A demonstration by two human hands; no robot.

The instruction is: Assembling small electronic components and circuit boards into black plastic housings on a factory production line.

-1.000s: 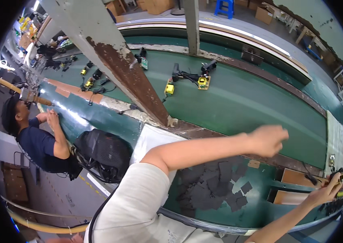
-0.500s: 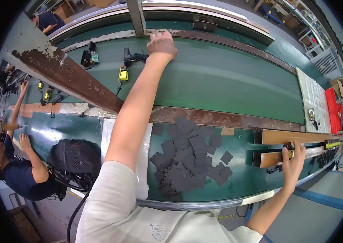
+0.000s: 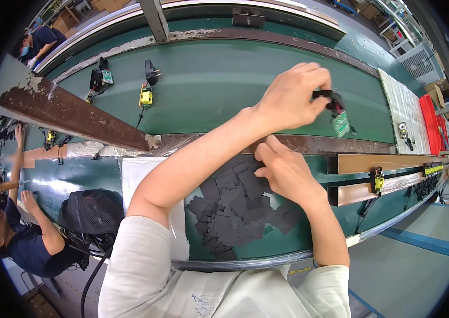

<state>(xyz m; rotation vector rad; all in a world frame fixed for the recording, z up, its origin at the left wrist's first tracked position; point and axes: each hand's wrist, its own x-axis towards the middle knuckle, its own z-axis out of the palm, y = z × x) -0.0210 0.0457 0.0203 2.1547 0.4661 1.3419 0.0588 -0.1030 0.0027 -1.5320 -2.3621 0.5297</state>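
Note:
My left hand point(image 3: 299, 98) is raised over the green belt, its fingers closed on a black part with a green circuit board point(image 3: 341, 123) hanging from it; red shows between the two, blurred by motion. Nearer me, my right hand point(image 3: 286, 172) is at the far right side of a pile of thin dark grey square pieces point(image 3: 235, 204). Its fingers are curled, and whatever is between their tips is hidden. To the right, a small yellow component point(image 3: 377, 180) sits across the gap between two metal rails point(image 3: 394, 163), its dark cable hanging down.
Left on the belt point(image 3: 198, 87) lie a black plug point(image 3: 152, 71), a yellow-wrapped part point(image 3: 146, 97) and another circuit board point(image 3: 107, 77). A rusty beam point(image 3: 76, 114) slants across the left. A black mesh bag point(image 3: 91, 212) lies near a co-worker point(image 3: 39, 233). Red bins point(image 3: 432, 122) stand far right.
My left hand has come from the belt's far edge to the right and nearer, now carrying the black part with circuit board. My right hand has left the yellow component at the rails for the pile.

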